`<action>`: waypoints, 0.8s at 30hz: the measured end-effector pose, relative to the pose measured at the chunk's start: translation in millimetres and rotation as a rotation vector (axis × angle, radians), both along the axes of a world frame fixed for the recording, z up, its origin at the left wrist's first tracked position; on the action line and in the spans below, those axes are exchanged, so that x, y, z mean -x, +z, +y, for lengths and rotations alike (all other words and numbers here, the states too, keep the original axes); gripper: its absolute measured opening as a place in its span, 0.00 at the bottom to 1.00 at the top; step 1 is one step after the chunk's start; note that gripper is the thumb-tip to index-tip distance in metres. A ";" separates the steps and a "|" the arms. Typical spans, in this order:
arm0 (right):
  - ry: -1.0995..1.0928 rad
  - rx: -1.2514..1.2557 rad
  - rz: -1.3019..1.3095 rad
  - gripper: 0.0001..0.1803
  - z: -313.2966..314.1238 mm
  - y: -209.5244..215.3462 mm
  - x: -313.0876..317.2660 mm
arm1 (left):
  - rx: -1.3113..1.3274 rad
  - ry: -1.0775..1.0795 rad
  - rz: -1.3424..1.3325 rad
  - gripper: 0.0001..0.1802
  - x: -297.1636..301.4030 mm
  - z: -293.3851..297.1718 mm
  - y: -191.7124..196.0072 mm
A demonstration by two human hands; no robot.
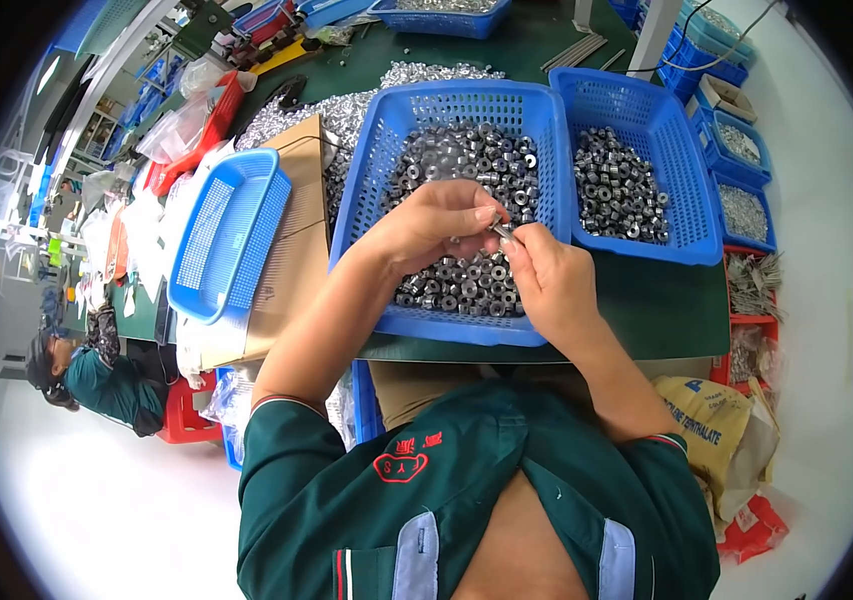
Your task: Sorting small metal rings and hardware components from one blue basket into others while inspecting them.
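My left hand point(436, 228) and my right hand point(554, 278) meet over the middle blue basket point(558, 150). A short silvery metal rod point(504, 233) is pinched between the thumb and fingers of my right hand, its inner end reaching my left fingertips. The left thumb and fingers are closed around something small at that end, mostly hidden by the fingers. Below both hands, the basket holds many short metal cylinders point(466, 290) with holes through them, grey and shiny.
A second blue basket point(691, 215) with similar cylinders stands to the right. Left lies a small blue basket point(204, 300) on cardboard point(298, 215). A heap of shiny small parts point(416, 72) lies behind. Another person point(111, 385) sits far left. A yellow sack point(716, 425) stands at right.
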State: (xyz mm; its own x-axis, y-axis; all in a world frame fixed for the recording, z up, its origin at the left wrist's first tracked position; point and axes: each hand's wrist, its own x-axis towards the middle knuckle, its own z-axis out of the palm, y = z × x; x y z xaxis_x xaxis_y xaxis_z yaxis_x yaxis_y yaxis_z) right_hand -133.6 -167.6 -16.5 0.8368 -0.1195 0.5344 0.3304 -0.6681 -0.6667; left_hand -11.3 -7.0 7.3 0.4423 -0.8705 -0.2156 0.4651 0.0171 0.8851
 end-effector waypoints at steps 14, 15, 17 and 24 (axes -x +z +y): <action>0.212 -0.505 0.357 0.13 -11.5 13.9 0.0 | 0.047 0.033 -0.068 0.12 3.8 -4.3 10.6; 0.212 -0.505 0.361 0.13 -9.7 11.8 0.0 | 0.043 0.004 0.031 0.12 -0.1 -3.8 13.0; 0.179 -0.468 0.221 0.13 -6.4 6.2 0.6 | 0.020 0.083 0.091 0.11 -0.7 -3.0 12.0; 0.169 -0.396 0.163 0.11 -5.5 3.5 2.8 | -0.560 -0.260 -1.058 0.11 -3.0 -4.5 -13.2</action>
State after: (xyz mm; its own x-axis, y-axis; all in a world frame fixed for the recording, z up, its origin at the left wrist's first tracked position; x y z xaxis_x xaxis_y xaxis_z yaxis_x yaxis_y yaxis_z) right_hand -136.5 -173.1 -13.0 0.9316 -0.1427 0.3344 0.2820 -0.2971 -0.9123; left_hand -8.3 -11.4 -5.9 0.4533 -0.8617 -0.2280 -0.5554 -0.4732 0.6838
